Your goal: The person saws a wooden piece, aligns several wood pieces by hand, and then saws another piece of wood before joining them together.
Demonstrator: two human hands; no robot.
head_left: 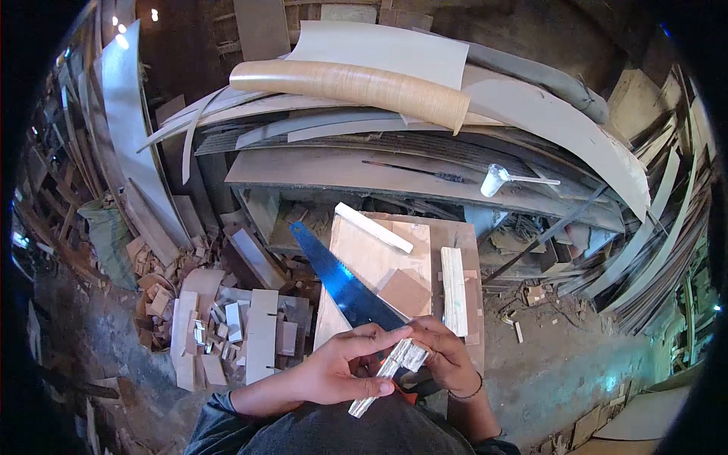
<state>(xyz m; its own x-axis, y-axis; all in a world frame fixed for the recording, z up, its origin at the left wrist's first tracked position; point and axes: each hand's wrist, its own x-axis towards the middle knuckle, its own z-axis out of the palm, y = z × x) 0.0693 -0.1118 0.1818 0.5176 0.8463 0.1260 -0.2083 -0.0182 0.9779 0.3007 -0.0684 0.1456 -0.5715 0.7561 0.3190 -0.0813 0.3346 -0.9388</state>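
Note:
My left hand [337, 369] is closed around a short strip of pale, rough-edged wood [390, 362], with the thumb along its lower end. Fingers of my right hand [447, 355] grip a stubby wood block [415, 356] at the strip's upper end; together they form an angled shape close to my body. Beyond my hands a hand saw [341, 284] lies slantwise over the workbench [326, 315], its blue-black blade pointing up and left. Part of the saw's orange handle [410, 396] shows below my hands; the rest is hidden. A brown square piece [405, 293] lies beside the blade.
On the bench are a white-edged strip [373, 227] and a rough pale batten [453, 292]. Behind stands a shelf [303, 168] bearing a white cup with a handle [493, 180] and a rolled veneer sheet [349, 85]. Wood offcuts [227, 326] litter the floor at left.

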